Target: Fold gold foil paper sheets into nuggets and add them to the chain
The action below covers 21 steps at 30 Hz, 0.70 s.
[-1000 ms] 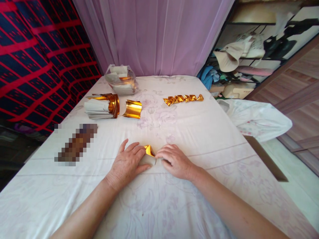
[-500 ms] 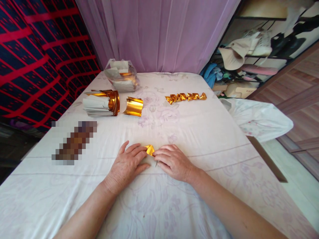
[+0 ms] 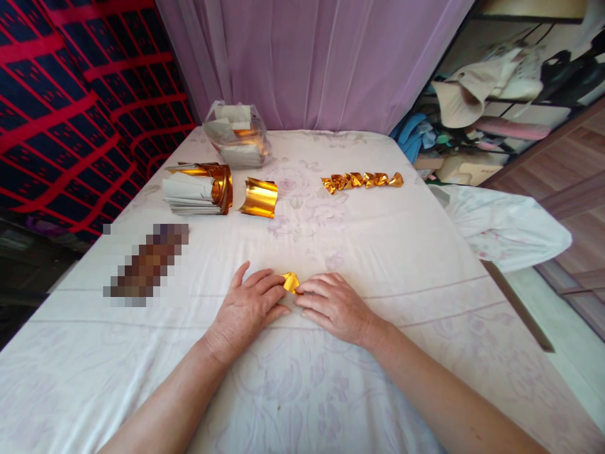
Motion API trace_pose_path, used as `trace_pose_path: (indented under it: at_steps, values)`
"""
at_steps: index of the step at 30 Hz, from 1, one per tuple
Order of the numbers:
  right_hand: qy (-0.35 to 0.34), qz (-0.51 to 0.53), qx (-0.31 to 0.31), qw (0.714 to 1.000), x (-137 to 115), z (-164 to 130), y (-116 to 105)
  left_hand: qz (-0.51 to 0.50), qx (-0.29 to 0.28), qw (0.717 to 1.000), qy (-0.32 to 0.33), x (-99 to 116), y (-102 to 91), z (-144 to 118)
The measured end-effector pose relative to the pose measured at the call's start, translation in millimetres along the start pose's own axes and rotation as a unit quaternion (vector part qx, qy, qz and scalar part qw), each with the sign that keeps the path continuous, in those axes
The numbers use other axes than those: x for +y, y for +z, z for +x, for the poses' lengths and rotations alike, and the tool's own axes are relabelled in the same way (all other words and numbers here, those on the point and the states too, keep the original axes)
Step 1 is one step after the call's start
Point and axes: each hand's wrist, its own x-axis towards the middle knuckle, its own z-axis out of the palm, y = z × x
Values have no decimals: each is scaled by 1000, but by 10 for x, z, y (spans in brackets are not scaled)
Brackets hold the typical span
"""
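Mid-fold: left hand [image 3: 246, 309] and right hand [image 3: 331, 306] both pinching gold foil piece [image 3: 290, 282] (finished row [image 3: 362, 181] lying beyond), probably needing a firm crease next.

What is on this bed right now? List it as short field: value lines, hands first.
left hand: flat on the sheet, fingers pressing the gold foil piece
right hand: fingers on the same piece from the other side
row of folded gold pieces: far right of centre
curled gold sheet: far left, standing
paper stack: beside it, gold-edged
plastic bag: at the curtain, holding more paper
surface: white floral sheet
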Motion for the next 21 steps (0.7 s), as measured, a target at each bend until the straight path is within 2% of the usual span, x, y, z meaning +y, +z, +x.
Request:
trace_pose_path:
  at_steps: [5,14,21]
  values:
    - [21,15,20,999,-22,34,12,-4,4,1000,-7,17,-18,-16]
    - [95,39,44,994,-47,90,109,-46,35,996,-68,177,-3,24]
    - [105,53,47,992,-30,82,114,-56,30,992,-108,244,5,59]
